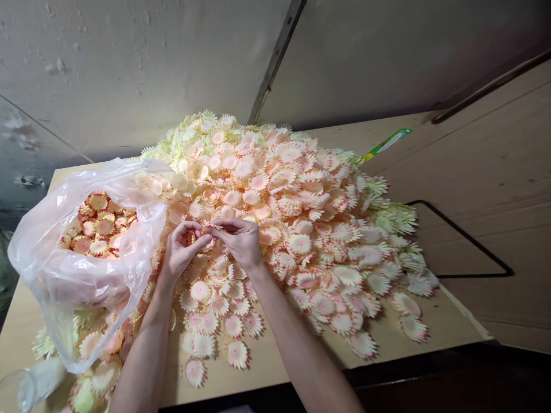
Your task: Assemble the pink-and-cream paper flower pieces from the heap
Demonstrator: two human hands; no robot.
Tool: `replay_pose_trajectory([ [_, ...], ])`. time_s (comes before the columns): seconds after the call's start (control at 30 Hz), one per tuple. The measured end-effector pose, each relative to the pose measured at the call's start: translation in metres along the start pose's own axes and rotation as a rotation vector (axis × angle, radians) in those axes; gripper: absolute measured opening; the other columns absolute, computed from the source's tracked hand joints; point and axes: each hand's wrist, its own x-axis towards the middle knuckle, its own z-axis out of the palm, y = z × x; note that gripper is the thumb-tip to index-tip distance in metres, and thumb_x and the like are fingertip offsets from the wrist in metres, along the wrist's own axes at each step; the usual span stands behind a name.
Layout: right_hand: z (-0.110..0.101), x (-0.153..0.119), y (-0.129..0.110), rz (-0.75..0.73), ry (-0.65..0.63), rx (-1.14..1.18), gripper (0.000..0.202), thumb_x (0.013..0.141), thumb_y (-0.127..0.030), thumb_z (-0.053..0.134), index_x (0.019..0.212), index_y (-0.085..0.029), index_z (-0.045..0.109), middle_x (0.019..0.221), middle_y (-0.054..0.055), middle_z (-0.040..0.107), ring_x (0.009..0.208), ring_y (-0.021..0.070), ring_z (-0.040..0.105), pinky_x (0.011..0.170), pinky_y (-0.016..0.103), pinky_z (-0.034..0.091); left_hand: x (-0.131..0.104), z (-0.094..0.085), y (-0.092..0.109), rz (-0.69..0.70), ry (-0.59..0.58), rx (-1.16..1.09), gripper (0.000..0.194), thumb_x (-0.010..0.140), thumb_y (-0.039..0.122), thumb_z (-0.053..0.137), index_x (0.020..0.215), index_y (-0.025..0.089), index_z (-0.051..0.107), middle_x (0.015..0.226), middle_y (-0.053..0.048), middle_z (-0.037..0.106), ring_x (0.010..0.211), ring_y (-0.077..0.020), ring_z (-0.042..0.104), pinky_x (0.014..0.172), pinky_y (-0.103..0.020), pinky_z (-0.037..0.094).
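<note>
My left hand [178,252] and my right hand [241,241] meet in front of a large heap of artificial flower petal discs [297,195], cream with pink-tipped edges. Pinched between the fingertips of both hands is a small flower petal disc [210,229], partly covered by the fingers. Orange-tinted petals show inside the curled fingers of my left hand, though how many I cannot tell. Left of my hands stands a translucent plastic bag [43,241], its mouth open. Inside it lie many cupped flower pieces [103,225] with red edges.
The heap spreads over a wooden table [267,367], with loose discs [237,354] near the front edge. A clear plastic cup [43,381] lies at the lower left. Behind the heap are a green packaged item [390,141] and a grey wall [172,69]. A bent black rod [469,235] is at right.
</note>
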Motion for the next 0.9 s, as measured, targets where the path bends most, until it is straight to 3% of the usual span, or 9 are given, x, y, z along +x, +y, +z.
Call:
replay_pose_trajectory([
  [0.17,-0.0019,0.0035,0.0065,0.011,0.011,0.015,0.034,0.047,-0.038,0.095,0.068,-0.019,0.075,0.067,0.002,0.075,0.06,0.0167,0.068,0.064,0.031,0.061,0.0001,-0.0016,-0.0031,0.013,0.029,0.059,0.024,0.076,0.038,0.08,0.083,0.017,0.07,0.08,-0.001,0.064,0.071,-0.012,0.056,0.067,-0.022,0.045],
  [0.37,-0.0042,0.0036,0.005,-0.01,-0.13,-0.041,0.035,0.057,-0.038,0.091,0.083,-0.02,0.078,0.076,0.002,0.076,0.064,0.0144,0.068,0.063,0.027,0.058,-0.0001,-0.002,-0.0028,0.002,0.075,0.006,0.024,0.077,0.041,0.078,0.08,0.018,0.07,0.082,-0.002,0.066,0.074,-0.0141,0.057,0.071,-0.024,0.046],
  [0.47,-0.0059,0.0028,0.005,-0.007,-0.135,-0.061,0.035,0.061,-0.04,0.089,0.086,-0.018,0.077,0.077,0.003,0.076,0.066,0.0149,0.069,0.065,0.027,0.058,0.0002,-0.0028,-0.003,-0.011,0.091,-0.022,0.026,0.079,0.044,0.076,0.081,0.019,0.071,0.08,-0.002,0.065,0.073,-0.0138,0.056,0.07,-0.024,0.045],
  [0.6,-0.0062,0.0005,0.004,0.018,-0.156,-0.075,0.042,0.069,-0.047,0.084,0.098,-0.018,0.073,0.072,0.001,0.073,0.061,0.0141,0.067,0.057,0.024,0.055,0.0007,-0.0037,-0.0035,-0.015,0.091,-0.014,0.03,0.081,0.048,0.073,0.082,0.018,0.072,0.078,-0.001,0.064,0.072,-0.0136,0.055,0.071,-0.024,0.044],
  [0.73,-0.0051,-0.0022,0.0002,0.03,-0.149,-0.081,0.046,0.077,-0.055,0.075,0.105,-0.021,0.067,0.06,-0.004,0.062,0.044,0.0105,0.054,0.043,0.022,0.045,0.0007,-0.0028,-0.0026,-0.038,0.089,0.005,0.028,0.078,0.046,0.076,0.081,0.019,0.072,0.077,-0.001,0.065,0.07,-0.0128,0.056,0.07,-0.025,0.045],
  [0.9,-0.0039,-0.0046,-0.0028,-0.055,-0.205,-0.165,0.041,0.086,-0.052,0.069,0.112,-0.022,0.063,0.051,-0.01,0.044,0.04,0.0063,0.032,0.04,0.021,0.028,0.0,-0.0027,-0.0022,-0.029,0.064,0.038,0.025,0.078,0.043,0.077,0.085,0.019,0.073,0.083,-0.001,0.069,0.07,-0.0123,0.057,0.069,-0.024,0.045],
])
